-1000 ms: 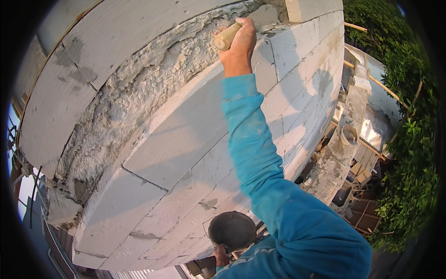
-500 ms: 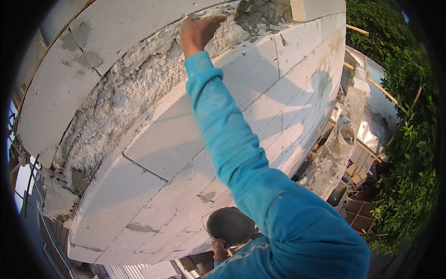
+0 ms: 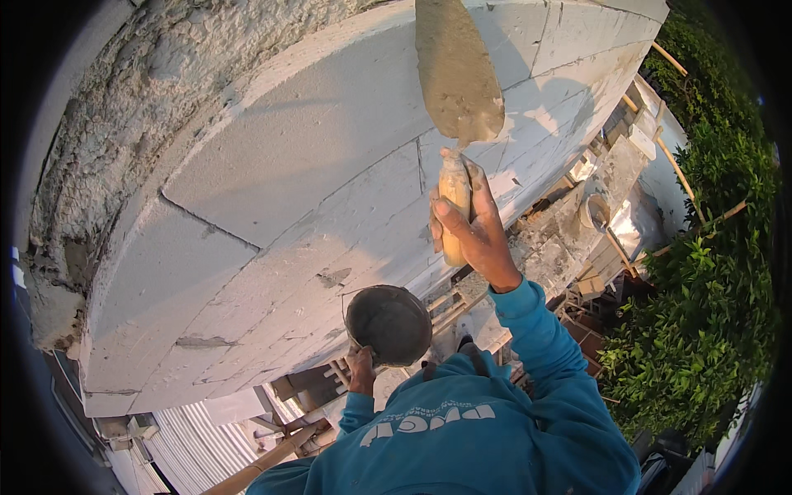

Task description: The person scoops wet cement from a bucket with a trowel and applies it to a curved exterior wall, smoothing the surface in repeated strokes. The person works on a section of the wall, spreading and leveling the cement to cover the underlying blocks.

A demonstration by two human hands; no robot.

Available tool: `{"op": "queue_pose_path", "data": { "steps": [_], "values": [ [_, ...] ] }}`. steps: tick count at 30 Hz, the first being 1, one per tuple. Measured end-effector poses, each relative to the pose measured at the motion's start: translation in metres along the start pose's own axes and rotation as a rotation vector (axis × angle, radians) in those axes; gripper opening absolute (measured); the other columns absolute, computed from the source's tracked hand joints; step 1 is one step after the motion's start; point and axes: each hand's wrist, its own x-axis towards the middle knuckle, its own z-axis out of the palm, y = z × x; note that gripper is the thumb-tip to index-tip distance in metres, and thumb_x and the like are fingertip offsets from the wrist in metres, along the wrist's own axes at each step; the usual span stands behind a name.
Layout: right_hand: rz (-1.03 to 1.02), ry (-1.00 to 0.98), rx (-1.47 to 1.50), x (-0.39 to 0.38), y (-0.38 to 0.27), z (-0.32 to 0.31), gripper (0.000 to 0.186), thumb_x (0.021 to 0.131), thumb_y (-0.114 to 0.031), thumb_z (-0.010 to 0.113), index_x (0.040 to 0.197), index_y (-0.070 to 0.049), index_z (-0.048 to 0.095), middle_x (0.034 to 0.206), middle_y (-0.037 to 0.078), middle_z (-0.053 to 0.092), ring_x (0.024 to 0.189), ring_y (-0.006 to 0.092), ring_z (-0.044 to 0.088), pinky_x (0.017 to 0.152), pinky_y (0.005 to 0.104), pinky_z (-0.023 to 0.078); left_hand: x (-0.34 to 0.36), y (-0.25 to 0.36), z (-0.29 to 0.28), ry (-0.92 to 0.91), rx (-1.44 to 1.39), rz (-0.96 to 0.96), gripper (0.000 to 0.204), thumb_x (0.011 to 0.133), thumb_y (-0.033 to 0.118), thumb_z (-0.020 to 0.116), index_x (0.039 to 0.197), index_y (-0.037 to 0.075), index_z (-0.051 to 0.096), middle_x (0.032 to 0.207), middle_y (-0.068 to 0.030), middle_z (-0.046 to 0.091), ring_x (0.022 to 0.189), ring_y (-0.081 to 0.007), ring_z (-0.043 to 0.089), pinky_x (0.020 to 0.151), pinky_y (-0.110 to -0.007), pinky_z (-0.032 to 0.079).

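A trowel [image 3: 459, 78] with a grey, mortar-smeared blade points up and away in front of the white block wall [image 3: 330, 165]. My right hand [image 3: 487, 235] is closed around its pale wooden handle. Lower down, my left hand [image 3: 360, 371] grips the near left rim of a round dark bucket [image 3: 389, 323], which has a thin wire handle and grey mortar inside. That bucket is close beside the lower part of the wall. Along the wall's top runs a rough band of mortar [image 3: 140, 99].
To the right, a mortar-splashed plank [image 3: 610, 177] carries a second bucket [image 3: 594, 212]. Bamboo poles [image 3: 678, 169] and dense green foliage [image 3: 701, 272] lie beyond. Corrugated sheeting [image 3: 198, 437] and a pole [image 3: 264, 462] are far below at the left.
My right hand has come down from the top of the wall toward me, and the trowel now shows in it. The view has tilted down; the left hand still holds the bucket.
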Motion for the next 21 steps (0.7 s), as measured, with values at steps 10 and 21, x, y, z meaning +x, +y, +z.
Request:
{"op": "queue_pose_path", "data": {
  "steps": [10, 21],
  "values": [
    [0.546, -0.485, -1.240, -0.180, 0.156, -0.131, 0.054, 0.085, -0.024, 0.067, 0.126, 0.002, 0.044, 0.092, 0.026, 0.064, 0.089, 0.0425, 0.063, 0.074, 0.0466, 0.052, -0.011, 0.031, 0.068, -0.072, 0.265, 0.090, 0.031, 0.072, 0.006, 0.063, 0.101, -0.004, 0.062, 0.078, -0.0080, 0.066, 0.064, -0.0185, 0.058, 0.061, -0.035, 0.048],
    [1.044, -0.529, -0.662, -0.180, 0.201, -0.122, 0.085, 0.083, -0.025, 0.070, 0.145, 0.007, 0.021, 0.095, 0.022, 0.061, 0.073, 0.0268, 0.061, 0.065, 0.0363, 0.051, -0.045, 0.086, 0.120, -0.084, 0.711, 0.257, 0.030, 0.071, 0.018, 0.064, 0.089, -0.005, 0.059, 0.068, -0.0152, 0.061, 0.061, -0.0252, 0.059, 0.062, -0.039, 0.049]
  ]
}}
